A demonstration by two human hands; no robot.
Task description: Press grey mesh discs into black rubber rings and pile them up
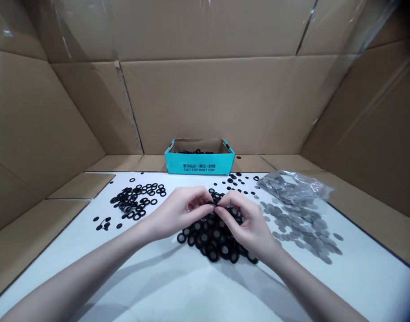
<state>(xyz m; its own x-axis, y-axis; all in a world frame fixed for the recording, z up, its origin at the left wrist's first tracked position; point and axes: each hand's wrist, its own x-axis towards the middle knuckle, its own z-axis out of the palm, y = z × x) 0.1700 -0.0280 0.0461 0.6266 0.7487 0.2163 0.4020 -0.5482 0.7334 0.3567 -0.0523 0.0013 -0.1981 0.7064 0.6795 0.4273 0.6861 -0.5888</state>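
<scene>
My left hand (184, 210) and my right hand (247, 219) meet over a heap of black rings with grey centres (213, 239). Thumb and fingers of both hands pinch a small black ring (213, 203) between them, held nearly flat; whether a grey disc sits in it I cannot make out. To the left lies a loose pile of black rings with open centres (133, 201). On the right, thin grey mesh-like discs (305, 230) are spread out beside a clear plastic bag (292, 185) holding more of them.
A turquoise cardboard box (200, 163) with black rings inside stands at the back of the white table (191, 295). Small black discs (236, 179) lie scattered in front of it, and others (104, 223) at the left. Tall cardboard walls (208, 103) enclose the back and both sides.
</scene>
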